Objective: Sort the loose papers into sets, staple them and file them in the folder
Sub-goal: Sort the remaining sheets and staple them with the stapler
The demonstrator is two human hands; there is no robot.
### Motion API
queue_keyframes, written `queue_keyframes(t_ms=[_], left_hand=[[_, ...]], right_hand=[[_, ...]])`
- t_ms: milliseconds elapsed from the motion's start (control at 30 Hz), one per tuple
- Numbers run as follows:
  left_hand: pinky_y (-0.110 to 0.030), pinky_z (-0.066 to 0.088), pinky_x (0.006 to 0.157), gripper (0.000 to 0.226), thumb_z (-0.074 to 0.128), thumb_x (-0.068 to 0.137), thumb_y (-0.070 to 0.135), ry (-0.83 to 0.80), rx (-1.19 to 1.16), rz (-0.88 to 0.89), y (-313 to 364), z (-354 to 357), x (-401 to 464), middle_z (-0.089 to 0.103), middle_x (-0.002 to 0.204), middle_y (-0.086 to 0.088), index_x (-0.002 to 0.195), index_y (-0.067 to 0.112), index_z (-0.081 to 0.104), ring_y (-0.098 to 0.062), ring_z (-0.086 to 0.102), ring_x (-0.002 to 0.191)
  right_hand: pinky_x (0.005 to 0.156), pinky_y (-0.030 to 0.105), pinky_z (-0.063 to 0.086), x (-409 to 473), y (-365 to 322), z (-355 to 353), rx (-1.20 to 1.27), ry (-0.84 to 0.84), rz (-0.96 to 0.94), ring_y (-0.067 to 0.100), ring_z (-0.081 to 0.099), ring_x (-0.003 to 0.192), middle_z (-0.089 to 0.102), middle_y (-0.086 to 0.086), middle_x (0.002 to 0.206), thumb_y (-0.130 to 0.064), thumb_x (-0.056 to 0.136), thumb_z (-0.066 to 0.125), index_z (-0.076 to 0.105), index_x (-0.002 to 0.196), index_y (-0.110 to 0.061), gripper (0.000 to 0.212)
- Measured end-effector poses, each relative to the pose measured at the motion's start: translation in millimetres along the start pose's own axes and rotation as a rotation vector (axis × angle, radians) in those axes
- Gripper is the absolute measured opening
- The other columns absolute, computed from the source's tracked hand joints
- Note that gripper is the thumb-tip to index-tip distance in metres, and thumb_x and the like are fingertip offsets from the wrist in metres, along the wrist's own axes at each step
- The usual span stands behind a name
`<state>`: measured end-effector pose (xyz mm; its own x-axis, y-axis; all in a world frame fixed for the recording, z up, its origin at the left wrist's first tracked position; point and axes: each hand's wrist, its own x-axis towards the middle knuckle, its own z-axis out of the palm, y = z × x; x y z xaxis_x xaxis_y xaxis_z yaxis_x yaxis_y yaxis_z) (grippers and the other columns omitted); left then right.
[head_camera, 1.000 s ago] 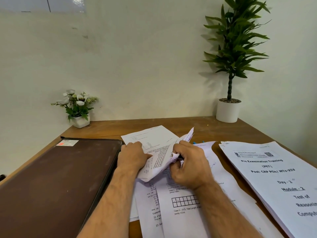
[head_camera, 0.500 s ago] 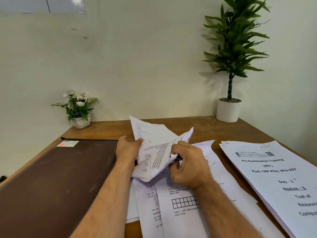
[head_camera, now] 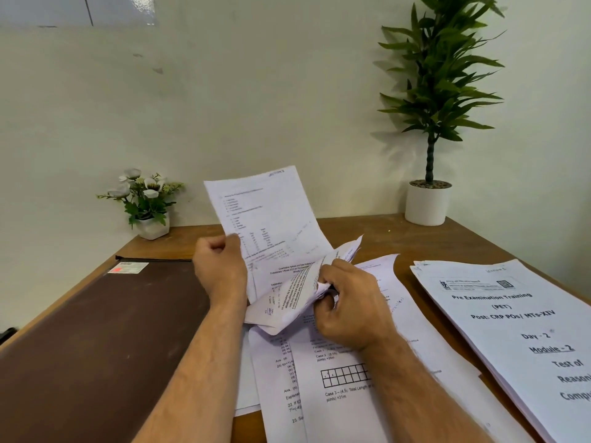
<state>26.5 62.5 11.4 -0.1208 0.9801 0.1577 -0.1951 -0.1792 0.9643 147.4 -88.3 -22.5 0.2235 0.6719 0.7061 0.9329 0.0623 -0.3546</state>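
Observation:
My left hand (head_camera: 220, 270) pinches the left edge of a printed sheet (head_camera: 271, 212) and holds it nearly upright above the desk. My right hand (head_camera: 348, 305) grips a bent bundle of papers (head_camera: 287, 302) at its right edge, with something dark partly hidden under the fingers. Several loose printed sheets (head_camera: 345, 385) lie fanned beneath both hands. A closed brown folder (head_camera: 105, 340) lies flat on the left of the desk. A thick stack with a "Pre Examination Training" cover page (head_camera: 518, 327) lies on the right.
A small white pot of white flowers (head_camera: 147, 203) stands at the back left of the wooden desk (head_camera: 377, 231). A tall green plant in a white pot (head_camera: 428, 199) stands at the back right. A pale wall runs behind the desk.
My left hand has lifted the top sheet from lying flat on the bundle to standing nearly upright. My right hand has kept its grip on the bundle in the same place.

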Motion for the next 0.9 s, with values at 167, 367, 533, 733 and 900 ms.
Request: queue_keyframes(t_ms=[167, 367, 533, 733, 900], left_hand=[[-0.012, 0.053, 0.067, 0.018, 0.057, 0.097, 0.011, 0.225, -0.152, 0.256, 13.2, -12.6, -1.1, 0.072, 0.101, 0.007, 0.114, 0.015, 0.059, -0.002, 0.070, 0.092], [-0.009, 0.047, 0.067, 0.015, 0.070, 0.095, 0.021, 0.094, 0.055, 0.604, 15.9, -12.3, -18.8, 0.070, 0.088, 0.000, 0.088, 0.009, 0.064, 0.008, 0.062, 0.076], [-0.004, 0.048, 0.073, 0.006, 0.062, 0.093, -0.007, -0.003, 0.056, 0.845, 34.7, -14.0, -48.3, 0.073, 0.103, -0.006, 0.096, -0.002, 0.060, 0.011, 0.065, 0.093], [-0.011, 0.052, 0.084, 0.020, 0.062, 0.100, 0.015, 0.021, 0.058, 1.100, 108.3, -24.3, -63.0, 0.072, 0.105, 0.004, 0.112, 0.003, 0.074, 0.000, 0.067, 0.096], [-0.001, 0.036, 0.063, 0.020, 0.060, 0.102, 0.019, 0.053, -0.002, 1.094, 166.7, -36.3, -79.7, 0.055, 0.080, 0.027, 0.097, 0.002, 0.070, 0.017, 0.055, 0.072]], right_hand=[[0.063, 0.032, 0.058, -0.9, 0.6, 1.1, -0.010, -0.006, 0.022, 0.016, 0.065, 0.082, 0.067, -0.006, 0.093, -0.024, 0.076, 0.060, 0.068, 0.092, -0.019, 0.019], [0.056, 0.013, 0.049, 1.6, -10.8, -3.2, 0.214, 0.086, 0.158, 0.006, 0.058, 0.065, 0.053, -0.016, 0.076, -0.015, 0.089, 0.064, 0.029, 0.131, -0.045, 0.063], [0.063, 0.005, 0.040, 4.8, -11.8, -0.9, 0.081, 0.295, 0.057, -0.004, 0.051, 0.074, 0.056, -0.015, 0.094, -0.014, 0.089, 0.056, 0.064, 0.104, -0.019, 0.018], [0.071, 0.006, 0.044, 23.0, -37.6, -30.7, 0.121, 0.557, -0.085, -0.002, 0.053, 0.083, 0.062, -0.002, 0.089, 0.006, 0.082, 0.055, 0.068, 0.089, -0.007, 0.019], [0.073, 0.011, 0.047, 50.9, -81.5, -80.6, 0.168, 0.723, -0.200, 0.002, 0.051, 0.085, 0.062, 0.006, 0.091, 0.008, 0.083, 0.052, 0.066, 0.090, -0.003, 0.019]])
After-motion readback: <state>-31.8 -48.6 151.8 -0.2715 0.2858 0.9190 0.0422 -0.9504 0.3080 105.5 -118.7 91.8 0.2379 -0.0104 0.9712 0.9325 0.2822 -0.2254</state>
